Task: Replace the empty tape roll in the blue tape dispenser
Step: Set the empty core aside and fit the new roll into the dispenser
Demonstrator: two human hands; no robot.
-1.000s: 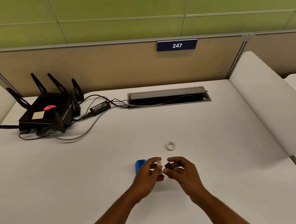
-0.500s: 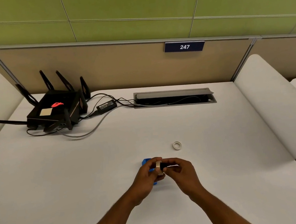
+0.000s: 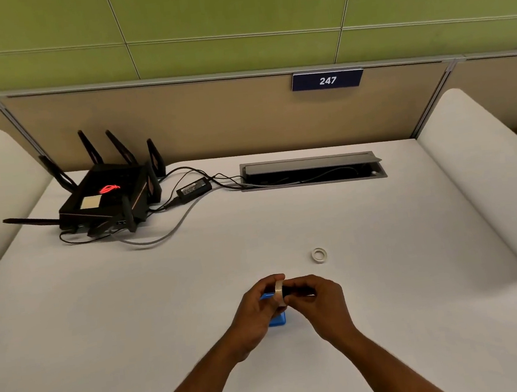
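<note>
A new clear tape roll (image 3: 280, 293) stands on edge between my two hands, a little above the white table (image 3: 129, 311). My left hand (image 3: 254, 314) pinches the roll from the left. My right hand (image 3: 322, 304) presses against its right face, fingers closed on a small black spindle that is mostly hidden behind the roll. The blue tape dispenser (image 3: 278, 320) lies on the table under my left hand, largely covered by it. A small white empty roll core (image 3: 319, 255) lies flat on the table, beyond and to the right of my hands.
A black router (image 3: 107, 200) with antennas sits at the back left, with a power adapter (image 3: 194, 188) and cables running into an open cable box (image 3: 312, 171) at the back centre. Curved white dividers stand at both table sides.
My hands have come together: the black spindle in my right hand, apart from the roll a second ago, now meets the roll. The hands sit over the blue dispenser.
</note>
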